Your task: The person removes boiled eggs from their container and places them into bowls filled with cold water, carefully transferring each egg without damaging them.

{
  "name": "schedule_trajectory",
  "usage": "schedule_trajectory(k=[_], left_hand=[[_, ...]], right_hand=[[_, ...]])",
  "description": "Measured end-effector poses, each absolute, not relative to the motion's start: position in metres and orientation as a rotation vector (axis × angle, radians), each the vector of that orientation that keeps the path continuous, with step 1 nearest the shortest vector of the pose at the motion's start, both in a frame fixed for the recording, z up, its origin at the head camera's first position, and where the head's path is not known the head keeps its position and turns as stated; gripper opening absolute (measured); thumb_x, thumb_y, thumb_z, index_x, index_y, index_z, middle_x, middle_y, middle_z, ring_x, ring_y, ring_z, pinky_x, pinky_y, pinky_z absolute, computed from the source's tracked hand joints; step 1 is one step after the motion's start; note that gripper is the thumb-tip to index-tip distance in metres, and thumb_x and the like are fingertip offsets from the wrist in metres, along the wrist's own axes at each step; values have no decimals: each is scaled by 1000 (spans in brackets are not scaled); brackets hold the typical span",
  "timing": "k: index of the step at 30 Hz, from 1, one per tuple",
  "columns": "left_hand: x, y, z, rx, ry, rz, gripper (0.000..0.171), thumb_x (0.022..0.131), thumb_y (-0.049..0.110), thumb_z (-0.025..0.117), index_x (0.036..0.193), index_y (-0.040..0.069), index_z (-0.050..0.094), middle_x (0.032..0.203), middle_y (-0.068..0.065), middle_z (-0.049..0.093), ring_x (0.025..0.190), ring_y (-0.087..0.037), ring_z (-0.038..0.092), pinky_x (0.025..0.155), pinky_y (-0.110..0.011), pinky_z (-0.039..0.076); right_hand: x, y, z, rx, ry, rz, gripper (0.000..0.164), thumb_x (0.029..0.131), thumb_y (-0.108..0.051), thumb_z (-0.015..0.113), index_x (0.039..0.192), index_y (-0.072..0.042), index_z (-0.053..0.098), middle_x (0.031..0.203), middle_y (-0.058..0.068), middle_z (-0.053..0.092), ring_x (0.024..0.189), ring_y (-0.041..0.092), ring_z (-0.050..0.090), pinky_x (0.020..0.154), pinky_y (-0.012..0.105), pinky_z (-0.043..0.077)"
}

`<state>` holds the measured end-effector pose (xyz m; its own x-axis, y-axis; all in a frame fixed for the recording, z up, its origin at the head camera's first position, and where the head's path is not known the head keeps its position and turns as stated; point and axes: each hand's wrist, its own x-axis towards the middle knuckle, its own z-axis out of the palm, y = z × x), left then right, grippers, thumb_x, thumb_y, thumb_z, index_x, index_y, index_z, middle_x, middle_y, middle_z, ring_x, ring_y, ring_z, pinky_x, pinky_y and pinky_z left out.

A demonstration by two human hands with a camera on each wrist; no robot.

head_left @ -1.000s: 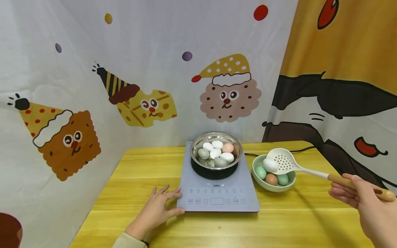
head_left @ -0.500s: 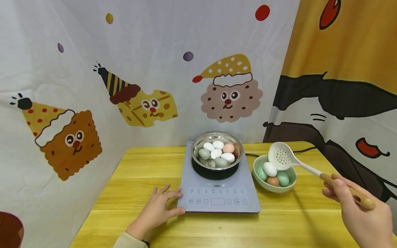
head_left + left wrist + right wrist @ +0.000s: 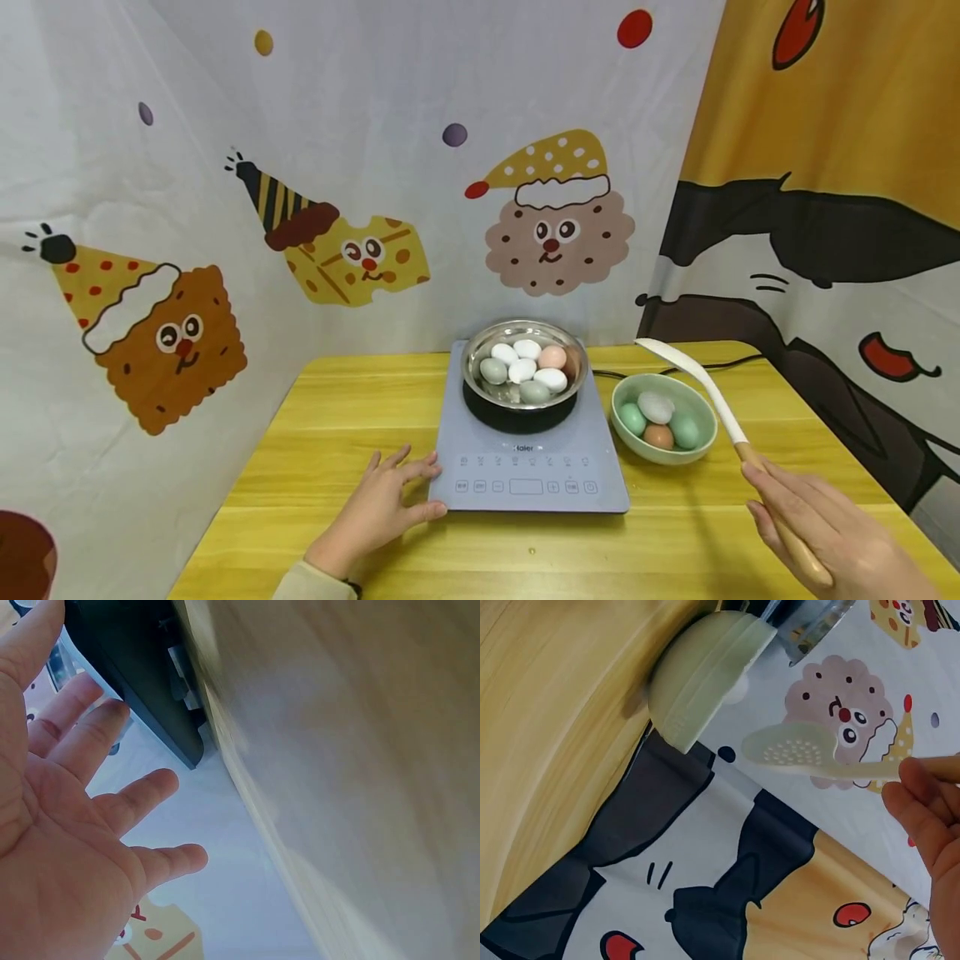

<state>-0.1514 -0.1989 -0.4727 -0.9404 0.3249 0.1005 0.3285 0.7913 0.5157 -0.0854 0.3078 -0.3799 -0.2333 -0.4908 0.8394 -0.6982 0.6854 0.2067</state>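
Note:
My right hand (image 3: 847, 525) grips the wooden handle of a slotted spoon (image 3: 718, 402), its pale head turned edge-on above the green bowl (image 3: 663, 456). Nothing lies on the spoon's perforated head in the right wrist view. Inside the bowl sit a white egg (image 3: 656, 407), a brown egg (image 3: 658, 437) and two green eggs (image 3: 632, 419). Several white, grey and pinkish eggs (image 3: 522, 371) fill the steel pan (image 3: 576, 375) on the induction cooker (image 3: 525, 471). With fingers spread, my left hand (image 3: 386, 504) touches the cooker's front left edge.
A black cord (image 3: 731, 363) runs behind the bowl along the back of the yellow wood-look table (image 3: 360, 400). Cartoon-printed cloth (image 3: 375, 83) hangs close behind the table. The cooker's control panel faces the front.
The spoon's head has lifted off the white egg, leaving it in the bowl. My right hand has moved left and turned the spoon edge-on. My left hand stays put.

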Motion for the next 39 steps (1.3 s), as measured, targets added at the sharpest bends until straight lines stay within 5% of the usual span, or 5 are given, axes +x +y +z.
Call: schedule_trajectory(k=[11,17,24,30,39], left_hand=[[-152,-200,-469,-544,-2966,-858,58,83,52,87,129,18,76,150,2,67,150,-52,47,122,-85,18],[-151,-201,-468,-527,-2976,-849,59,83,53,87,130,19,76,150,2,67,151,-51,46,123,-85,17],[-151,-200,-471,-539,-2977,-838,59,84,54,86,131,19,76,151,2,66,151,-51,46,123,-84,17],[-153,-199,-473,-558,-2976,-850,60,84,55,85,131,19,75,151,2,66,151,-52,46,122,-85,17],[-155,-201,-472,-548,-2977,-832,60,83,54,86,131,19,76,150,3,67,151,-51,46,122,-85,18]], right_hand=[[-83,298,-378,585,-2027,724,37,110,-25,62,125,6,76,106,-24,77,95,-24,64,72,-6,45],[-110,254,-359,654,-1866,1422,31,96,23,57,126,24,64,123,-1,81,99,4,80,89,14,61],[-158,192,-362,710,-1971,1234,26,98,6,68,124,5,76,100,11,84,84,-1,78,59,9,55],[-184,163,-375,952,-1826,758,43,111,-33,57,119,4,79,108,14,83,85,24,80,78,18,64],[-183,147,-377,1155,-1811,606,38,112,-26,54,125,3,75,103,8,81,78,18,73,70,30,62]])
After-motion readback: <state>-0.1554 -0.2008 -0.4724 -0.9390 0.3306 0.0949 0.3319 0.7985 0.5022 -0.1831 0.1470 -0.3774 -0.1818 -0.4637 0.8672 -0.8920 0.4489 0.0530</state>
